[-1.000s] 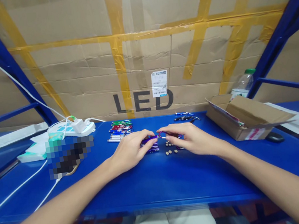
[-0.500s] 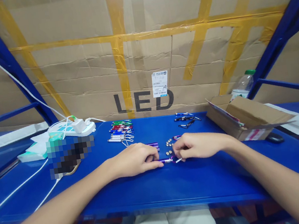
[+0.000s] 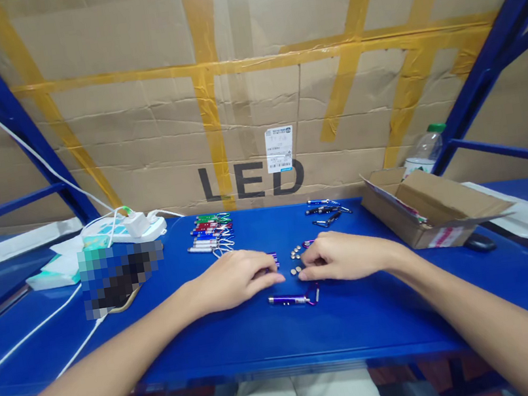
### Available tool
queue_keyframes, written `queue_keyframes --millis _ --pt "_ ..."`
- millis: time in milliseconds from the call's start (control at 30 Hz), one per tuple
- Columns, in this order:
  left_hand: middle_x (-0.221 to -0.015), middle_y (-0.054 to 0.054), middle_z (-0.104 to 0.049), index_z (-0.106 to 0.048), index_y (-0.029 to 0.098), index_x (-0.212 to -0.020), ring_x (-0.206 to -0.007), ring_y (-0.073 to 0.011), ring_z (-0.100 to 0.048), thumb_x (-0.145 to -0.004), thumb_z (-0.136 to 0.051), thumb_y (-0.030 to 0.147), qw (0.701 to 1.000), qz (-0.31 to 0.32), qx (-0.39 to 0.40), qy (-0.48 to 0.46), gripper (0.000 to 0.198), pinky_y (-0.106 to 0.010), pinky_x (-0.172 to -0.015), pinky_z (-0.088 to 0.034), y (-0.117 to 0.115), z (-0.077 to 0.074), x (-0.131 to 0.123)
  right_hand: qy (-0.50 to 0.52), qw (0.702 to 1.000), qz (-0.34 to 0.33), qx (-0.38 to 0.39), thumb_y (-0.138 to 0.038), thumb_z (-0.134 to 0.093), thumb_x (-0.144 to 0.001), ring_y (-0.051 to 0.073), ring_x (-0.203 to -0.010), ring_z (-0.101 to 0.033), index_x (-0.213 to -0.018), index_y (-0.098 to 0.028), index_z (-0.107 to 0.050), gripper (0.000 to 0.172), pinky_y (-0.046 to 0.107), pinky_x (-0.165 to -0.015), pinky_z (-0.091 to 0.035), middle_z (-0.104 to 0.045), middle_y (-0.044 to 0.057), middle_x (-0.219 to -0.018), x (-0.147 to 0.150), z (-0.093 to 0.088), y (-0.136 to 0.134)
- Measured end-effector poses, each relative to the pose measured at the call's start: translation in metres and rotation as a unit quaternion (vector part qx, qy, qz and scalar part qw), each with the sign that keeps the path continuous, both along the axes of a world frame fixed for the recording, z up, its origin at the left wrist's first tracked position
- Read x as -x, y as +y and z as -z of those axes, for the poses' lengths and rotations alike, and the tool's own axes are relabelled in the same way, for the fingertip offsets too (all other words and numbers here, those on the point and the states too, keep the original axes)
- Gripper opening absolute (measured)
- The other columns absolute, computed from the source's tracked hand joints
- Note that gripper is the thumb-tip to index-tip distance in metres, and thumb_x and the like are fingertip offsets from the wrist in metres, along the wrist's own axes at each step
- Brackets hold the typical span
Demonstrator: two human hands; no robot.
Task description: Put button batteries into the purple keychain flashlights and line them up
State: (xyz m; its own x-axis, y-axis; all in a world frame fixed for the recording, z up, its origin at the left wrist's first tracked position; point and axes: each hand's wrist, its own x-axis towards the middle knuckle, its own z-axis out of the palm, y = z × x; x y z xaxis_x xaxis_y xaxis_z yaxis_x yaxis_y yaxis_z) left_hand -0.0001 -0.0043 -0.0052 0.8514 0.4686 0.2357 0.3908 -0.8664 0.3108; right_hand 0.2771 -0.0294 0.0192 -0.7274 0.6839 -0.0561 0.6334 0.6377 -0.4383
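A purple penlight (image 3: 289,300) with a clip on its end lies on the blue table, in front of both hands and touched by neither. My left hand (image 3: 239,278) rests beside some purple metal tubes (image 3: 274,261), its thumb apart from its bent fingers and nothing seen in it. My right hand (image 3: 342,256) is closed, fingers curled toward the thumb at the edge of several button cells (image 3: 295,255); whatever is between the fingertips is hidden. Just behind that hand, another purple piece (image 3: 308,243) shows in part.
Penlights in several colours (image 3: 210,231) lie in a row at the back left, with blue and black ones (image 3: 324,210) at the back right. An open carton (image 3: 437,208) and a bottle (image 3: 425,149) stand right. Left are a power strip (image 3: 152,228), cables and a blurred phone-like object (image 3: 124,278).
The purple penlight that both hands held is now lying on the table, nearer to me. My left hand has drawn back toward the tubes, my right hand toward the button cells.
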Motion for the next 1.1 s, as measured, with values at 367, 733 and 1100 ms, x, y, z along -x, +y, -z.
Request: queue_keyframes --millis 367,733,1100 --pt "-0.108 -0.006 -0.068 -0.069 0.02 -0.113 -0.101 -0.0241 -0.064 -0.108 -0.063 0.036 0.994 -0.036 -0.094 0.044 0.017 -0.032 -0.085 -0.049 0.013 0.011 0.006 0.055 0.996 0.014 -0.067 -0.019 -0.071 -0.098 0.018 -0.085 -0.065 -0.104 -0.019 -0.073 0.006 0.027 -0.075 -0.047 -0.07 0.004 -0.099 0.007 0.016 0.008" --pt "-0.107 -0.007 -0.069 -0.069 0.019 -0.114 -0.1 -0.0246 -0.062 -0.109 -0.058 0.032 0.996 -0.015 -0.083 0.026 0.017 -0.034 -0.086 -0.049 0.009 0.009 0.005 0.051 0.997 -0.01 -0.058 -0.019 -0.065 -0.104 0.02 -0.09 -0.062 -0.098 -0.02 -0.063 0.006 0.032 -0.083 -0.049 -0.067 0.004 -0.099 0.008 0.023 0.009" --pt "-0.094 -0.002 -0.069 -0.067 0.022 -0.113 -0.086 -0.0195 -0.065 -0.105 -0.063 0.037 0.992 -0.085 0.039 -0.086 0.017 -0.031 -0.079 -0.049 0.004 0.002 -0.002 0.117 0.989 0.03 -0.086 -0.029 -0.054 -0.111 0.018 -0.08 -0.058 -0.1 -0.022 -0.054 0.013 0.029 -0.074 -0.045 -0.064 0.001 -0.092 0.008 0.018 0.004"
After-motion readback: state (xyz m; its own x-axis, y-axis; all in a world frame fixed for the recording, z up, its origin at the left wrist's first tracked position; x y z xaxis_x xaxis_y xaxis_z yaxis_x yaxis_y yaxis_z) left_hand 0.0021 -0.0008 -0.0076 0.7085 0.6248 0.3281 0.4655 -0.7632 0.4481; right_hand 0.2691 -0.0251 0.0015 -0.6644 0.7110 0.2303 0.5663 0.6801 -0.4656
